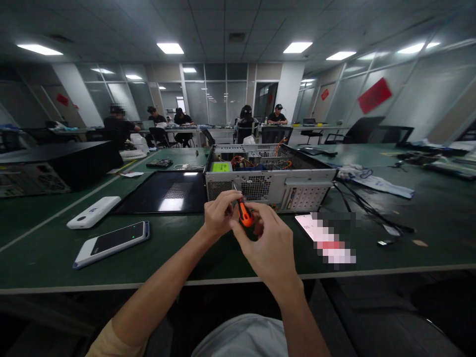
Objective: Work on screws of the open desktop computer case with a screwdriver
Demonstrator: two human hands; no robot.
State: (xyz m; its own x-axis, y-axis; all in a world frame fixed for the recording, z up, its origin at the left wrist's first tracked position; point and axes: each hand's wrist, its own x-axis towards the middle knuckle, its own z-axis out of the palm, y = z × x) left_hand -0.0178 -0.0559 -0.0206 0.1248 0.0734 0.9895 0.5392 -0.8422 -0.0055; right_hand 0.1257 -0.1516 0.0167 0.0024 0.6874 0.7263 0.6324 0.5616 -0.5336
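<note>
An orange and black screwdriver (245, 215) is held between my two hands, its thin shaft pointing up and away toward the rear panel of an open computer case (275, 183). My right hand (269, 238) grips the handle from the right with curled fingers. My left hand (220, 212) pinches near the front of the screwdriver, close to the shaft. The case lies on its side on the green table (178, 255), with its inside facing up; wires and a bright green label (221, 167) show within. Whether the screwdriver's tip touches the panel is unclear.
Left of the case lies a black side panel (163, 193), with a white device (93, 212) and a white-and-black device (111, 244) nearer. A phone (323, 238) and black cables (366, 206) lie right. Another computer case (55, 166) stands far left. Several people sit at back tables.
</note>
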